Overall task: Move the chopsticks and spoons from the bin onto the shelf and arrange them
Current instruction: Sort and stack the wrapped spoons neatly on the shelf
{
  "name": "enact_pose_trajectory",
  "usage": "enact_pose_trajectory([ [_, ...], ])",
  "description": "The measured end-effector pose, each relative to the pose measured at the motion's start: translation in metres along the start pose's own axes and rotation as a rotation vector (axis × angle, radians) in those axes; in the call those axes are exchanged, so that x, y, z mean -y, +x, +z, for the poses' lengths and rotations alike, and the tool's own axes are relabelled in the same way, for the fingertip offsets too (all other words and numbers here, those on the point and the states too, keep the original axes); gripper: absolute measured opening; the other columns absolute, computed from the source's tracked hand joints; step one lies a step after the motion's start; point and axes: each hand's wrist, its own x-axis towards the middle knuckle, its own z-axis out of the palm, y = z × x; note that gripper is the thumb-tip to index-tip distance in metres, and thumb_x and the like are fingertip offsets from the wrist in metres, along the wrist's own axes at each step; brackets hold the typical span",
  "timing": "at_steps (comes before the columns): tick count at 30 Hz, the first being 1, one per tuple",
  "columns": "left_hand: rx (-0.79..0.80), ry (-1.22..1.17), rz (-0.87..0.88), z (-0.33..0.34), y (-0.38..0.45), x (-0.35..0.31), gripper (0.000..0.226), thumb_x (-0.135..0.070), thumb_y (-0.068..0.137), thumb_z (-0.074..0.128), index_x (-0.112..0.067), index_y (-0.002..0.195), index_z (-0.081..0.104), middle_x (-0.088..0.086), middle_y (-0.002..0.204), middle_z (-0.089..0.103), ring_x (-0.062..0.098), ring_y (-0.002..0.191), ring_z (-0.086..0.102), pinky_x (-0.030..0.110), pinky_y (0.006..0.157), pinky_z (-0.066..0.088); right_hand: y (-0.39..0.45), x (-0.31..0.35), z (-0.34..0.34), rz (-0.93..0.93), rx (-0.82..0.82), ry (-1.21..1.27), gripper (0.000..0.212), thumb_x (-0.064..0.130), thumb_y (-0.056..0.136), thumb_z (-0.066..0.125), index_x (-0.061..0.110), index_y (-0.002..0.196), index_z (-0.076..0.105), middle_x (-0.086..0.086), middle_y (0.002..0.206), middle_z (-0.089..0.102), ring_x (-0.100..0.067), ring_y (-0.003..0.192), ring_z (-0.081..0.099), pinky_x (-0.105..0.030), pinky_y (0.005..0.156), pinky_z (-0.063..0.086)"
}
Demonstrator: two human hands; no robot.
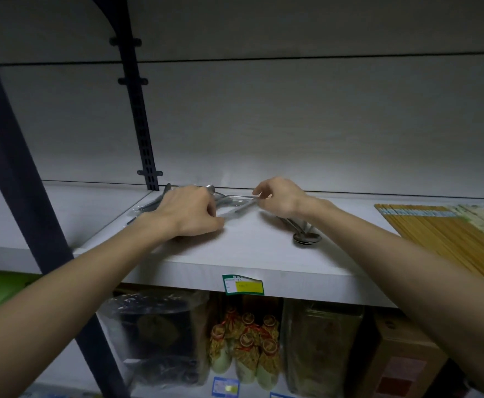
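Metal spoons (pixel 223 201): lying wrapped on shelf (pixel 252 254)
Left hand (pixel 190 214): curling over spoons, pressing
Right hand (pixel 281 198): pinching one spoon handle
Chopsticks (pixel 447 234): lying far right

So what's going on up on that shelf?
A person is arranging cutlery on a white shelf. The left hand rests on clear-wrapped spoons; the right hand pinches the end of another wrapped utensil. A stack of loose spoons lies under the right wrist, and chopsticks are already laid out at right.
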Motion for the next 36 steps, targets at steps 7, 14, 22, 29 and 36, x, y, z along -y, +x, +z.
enact_pose_trajectory([
  [7,-0.167,-0.044,-0.113,-0.009,-0.005,0.020,0.039,-0.053,0.078,0.050,-0.020,0.062,0.062,-0.002,0.067,0.065,0.027,0.072,0.062,0.029,0.055,0.037,0.014,0.025,0.005,-0.071,-0.041,-0.099,0.021,0.022,0.086,0.063,0.025,0.101,0.078,0.003,0.099,0.076,-0.021,0.098,0.067,-0.031,0.086,0.054],
  [14,0.016,-0.099,-0.137,0.024,0.015,0.050,0.051,-0.063,0.095,0.044,-0.026,0.126,0.062,0.005,0.135,0.057,0.027,0.121,0.054,0.043,0.098,0.048,0.058,0.026,0.027,0.036,0.127,-0.223,0.044,0.028,0.094,0.053,0.021,0.138,0.056,-0.007,0.139,0.058,-0.030,0.128,0.053,-0.034,0.105,0.043],
  [22,-0.098,-0.191,-0.200,0.024,0.033,0.064,0.047,-0.067,0.092,0.050,-0.028,0.100,0.075,0.000,0.111,0.068,0.025,0.105,0.063,0.035,0.077,0.048,0.080,0.030,0.028,0.035,0.086,-0.197,0.020,0.019,0.088,0.064,0.020,0.103,0.077,-0.006,0.109,0.074,-0.027,0.100,0.067,-0.026,0.080,0.050],
  [29,0.082,-0.202,-0.125,0.026,0.058,0.055,0.053,-0.076,0.081,0.060,-0.028,0.100,0.073,-0.003,0.101,0.069,0.023,0.094,0.063,0.035,0.073,0.048,0.079,0.023,0.016,0.065,-0.143,-0.011,0.017,0.017,0.086,0.063,0.024,0.091,0.078,-0.001,0.095,0.076,-0.024,0.093,0.068,-0.028,0.078,0.053],
  [36,0.081,-0.308,-0.175,0.035,0.077,0.047,0.043,-0.058,0.100,0.046,-0.026,0.087,0.072,0.001,0.089,0.067,0.028,0.092,0.063,0.038,0.081,0.052,0.067,0.009,-0.007,0.094,-0.129,0.204,0.011,0.017,0.081,0.068,0.024,0.077,0.075,0.002,0.077,0.074,-0.022,0.084,0.071,-0.033,0.080,0.059],
])
